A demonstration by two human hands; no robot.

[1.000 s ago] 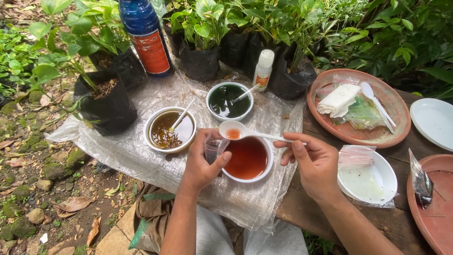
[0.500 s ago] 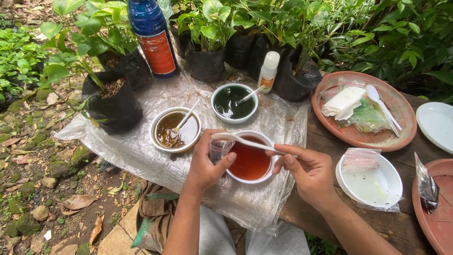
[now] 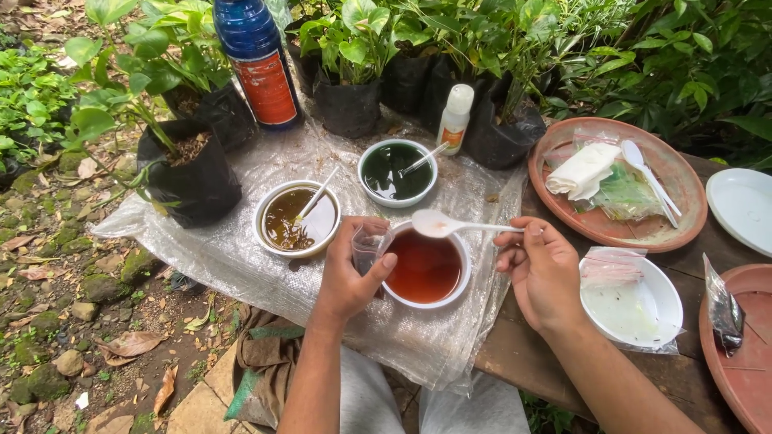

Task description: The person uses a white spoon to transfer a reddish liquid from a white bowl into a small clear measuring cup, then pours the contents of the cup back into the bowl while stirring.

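My left hand (image 3: 352, 277) grips a small clear glass (image 3: 367, 243) beside a white bowl of red-orange liquid (image 3: 424, 267). My right hand (image 3: 542, 271) holds a white plastic spoon (image 3: 447, 225) by its handle, the spoon's bowl hovering over the red bowl's rim next to the glass. Behind stand a white bowl of brown liquid (image 3: 291, 219) and a white bowl of dark green liquid (image 3: 394, 171), each with a spoon in it. All three bowls rest on a clear plastic sheet (image 3: 241, 257).
A blue bottle with a red label (image 3: 257, 60), a small white bottle (image 3: 454, 118) and black bagged plants (image 3: 193, 181) stand behind. To the right lie a clay plate (image 3: 563, 209) with wrapped items, a white bowl in plastic (image 3: 635, 309), a white plate (image 3: 744, 205) and another clay dish (image 3: 744, 362).
The spoon in my right hand has dropped lower and now hovers level over the red bowl beside the glass. The view has shifted slightly.
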